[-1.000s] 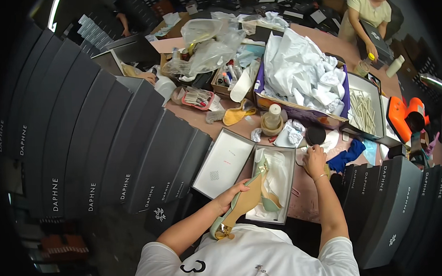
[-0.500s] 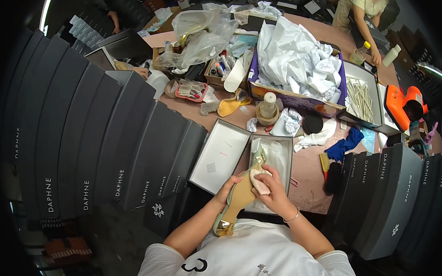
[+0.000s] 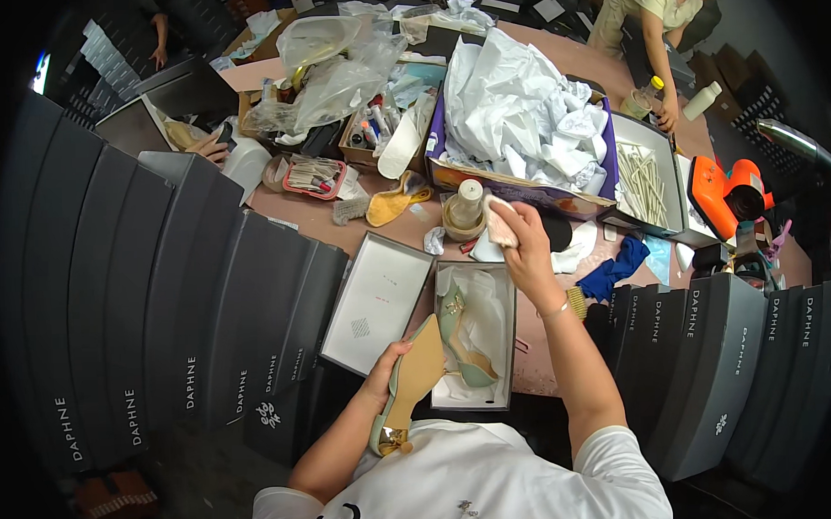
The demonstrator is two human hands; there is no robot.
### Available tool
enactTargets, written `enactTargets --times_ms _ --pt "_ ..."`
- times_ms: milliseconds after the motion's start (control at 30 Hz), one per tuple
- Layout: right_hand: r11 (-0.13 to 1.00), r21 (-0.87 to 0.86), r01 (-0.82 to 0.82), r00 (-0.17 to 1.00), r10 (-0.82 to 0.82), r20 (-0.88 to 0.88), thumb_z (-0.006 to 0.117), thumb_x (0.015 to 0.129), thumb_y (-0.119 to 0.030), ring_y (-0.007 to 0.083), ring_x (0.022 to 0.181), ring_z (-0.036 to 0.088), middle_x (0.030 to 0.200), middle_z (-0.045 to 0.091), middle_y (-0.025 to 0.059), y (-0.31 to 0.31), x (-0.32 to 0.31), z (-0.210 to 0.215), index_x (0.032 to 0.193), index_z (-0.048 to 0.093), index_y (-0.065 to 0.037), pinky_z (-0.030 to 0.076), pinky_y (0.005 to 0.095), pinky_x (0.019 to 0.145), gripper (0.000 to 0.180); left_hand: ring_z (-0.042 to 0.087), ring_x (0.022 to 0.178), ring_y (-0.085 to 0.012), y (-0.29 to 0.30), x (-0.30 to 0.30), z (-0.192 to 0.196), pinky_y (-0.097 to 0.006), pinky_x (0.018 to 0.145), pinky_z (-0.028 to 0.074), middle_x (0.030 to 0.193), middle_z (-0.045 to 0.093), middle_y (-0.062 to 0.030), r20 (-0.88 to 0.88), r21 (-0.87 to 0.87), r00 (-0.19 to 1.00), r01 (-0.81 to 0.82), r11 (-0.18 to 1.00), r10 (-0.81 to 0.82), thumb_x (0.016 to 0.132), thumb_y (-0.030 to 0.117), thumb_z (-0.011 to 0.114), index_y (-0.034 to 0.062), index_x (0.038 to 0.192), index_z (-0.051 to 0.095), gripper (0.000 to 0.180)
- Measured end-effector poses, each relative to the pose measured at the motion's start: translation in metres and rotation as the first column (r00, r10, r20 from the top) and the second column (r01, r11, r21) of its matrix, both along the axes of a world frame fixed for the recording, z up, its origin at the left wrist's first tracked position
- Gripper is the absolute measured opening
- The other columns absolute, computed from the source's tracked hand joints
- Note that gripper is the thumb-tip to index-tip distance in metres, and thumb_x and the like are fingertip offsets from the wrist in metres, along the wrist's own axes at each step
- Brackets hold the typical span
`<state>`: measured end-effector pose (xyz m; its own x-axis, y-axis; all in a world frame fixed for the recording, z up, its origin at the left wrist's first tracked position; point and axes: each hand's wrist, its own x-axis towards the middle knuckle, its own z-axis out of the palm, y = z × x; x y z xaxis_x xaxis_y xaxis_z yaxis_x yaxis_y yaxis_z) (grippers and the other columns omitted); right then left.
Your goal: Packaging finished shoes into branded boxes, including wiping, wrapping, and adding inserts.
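Note:
My left hand (image 3: 380, 375) grips a pale green shoe (image 3: 414, 377) by its side, its tan sole turned up and its gold heel pointing toward me. Between the fingers of my right hand (image 3: 531, 255) is a folded whitish cloth pad (image 3: 498, 223), raised over the table just right of a clear dispenser bottle (image 3: 469, 199) that stands in a brownish holder. A matching green shoe (image 3: 475, 365) lies in white tissue inside the grey shoebox (image 3: 511, 343) in front of me. Left of that box its lid (image 3: 376, 293) rests with the pale inside up.
Dark shoebox stacks (image 3: 206, 294) rise at left, and more stacked boxes (image 3: 712, 368) stand at right. A purple carton (image 3: 523, 187) of crumpled paper, a box of thin sticks (image 3: 644, 183) and an orange tool (image 3: 720, 194) line the back. Another person's arm (image 3: 662, 68) reaches in far right.
My right hand has left the sole and moved forward to the bottle, carrying the cloth pad. The shoe in my left hand sits slightly lower, and the shoe in the box now shows.

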<state>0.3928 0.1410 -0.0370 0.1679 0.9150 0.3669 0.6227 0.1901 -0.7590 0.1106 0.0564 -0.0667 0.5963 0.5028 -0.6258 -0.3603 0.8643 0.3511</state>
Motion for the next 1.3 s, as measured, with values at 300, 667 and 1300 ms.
enactTargets --times_ms 300,667,1300 --pt "0.999 0.028 -0.029 0.969 0.021 0.246 0.059 0.067 0.008 0.0401 0.111 0.053 0.125 0.051 0.0207 0.064 -0.011 -0.054 0.132 0.051 -0.015 0.045 0.0423 0.094 0.069 0.062 0.101 -0.0262 0.002 -0.016 -0.005 -0.035 0.088 0.051 0.114 0.059 -0.0198 -0.005 -0.002 1.000 0.001 1.000 -0.001 0.087 0.034 0.052 0.0050 0.138 0.038 0.061" --pt "0.996 0.068 -0.054 0.983 0.041 0.178 0.062 0.063 0.011 0.0402 0.109 0.053 0.121 0.051 0.0191 0.080 -0.018 -0.060 0.130 0.052 -0.016 0.048 0.0423 0.090 0.072 0.061 0.101 -0.0248 -0.005 -0.017 0.010 -0.033 0.088 0.051 0.116 0.059 -0.0198 -0.019 0.054 0.999 -0.035 0.998 0.036 0.088 0.032 0.051 0.0048 0.137 0.038 0.058" --pt "0.876 -0.014 0.482 0.515 -0.296 -0.804 0.061 0.089 -0.005 0.0211 0.096 0.059 0.108 0.057 0.0074 0.007 0.042 -0.073 0.135 0.047 -0.008 0.055 0.0373 0.079 0.048 0.056 0.114 -0.0302 -0.003 -0.024 0.019 -0.039 0.093 0.050 0.128 0.052 -0.0215 0.085 0.124 0.995 -0.063 0.990 0.052 0.084 0.029 0.048 0.0020 0.142 0.033 0.066"
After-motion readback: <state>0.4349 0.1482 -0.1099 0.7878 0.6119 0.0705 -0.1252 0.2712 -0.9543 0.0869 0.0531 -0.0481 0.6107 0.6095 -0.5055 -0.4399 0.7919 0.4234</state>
